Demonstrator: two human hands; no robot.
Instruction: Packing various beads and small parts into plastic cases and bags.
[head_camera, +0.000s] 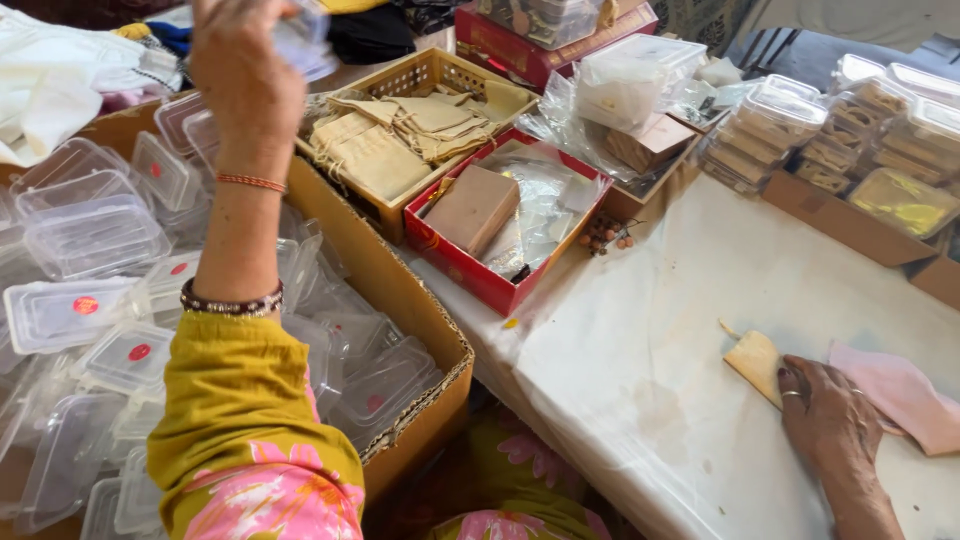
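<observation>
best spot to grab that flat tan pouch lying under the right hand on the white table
Take the tan pouch by its free far-left corner, coming from the left. It lies flat on the white table, the right hand covers its near end, and a pink cloth lies on its right.

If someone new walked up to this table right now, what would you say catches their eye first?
Probably the big cardboard box on the left, heaped with clear plastic containers, many with a red sticker. Above it the left hand is raised high, its grip on one clear container. On the right, the right hand presses a tan pouch flat on the white-covered table, beside a pink pouch.
</observation>
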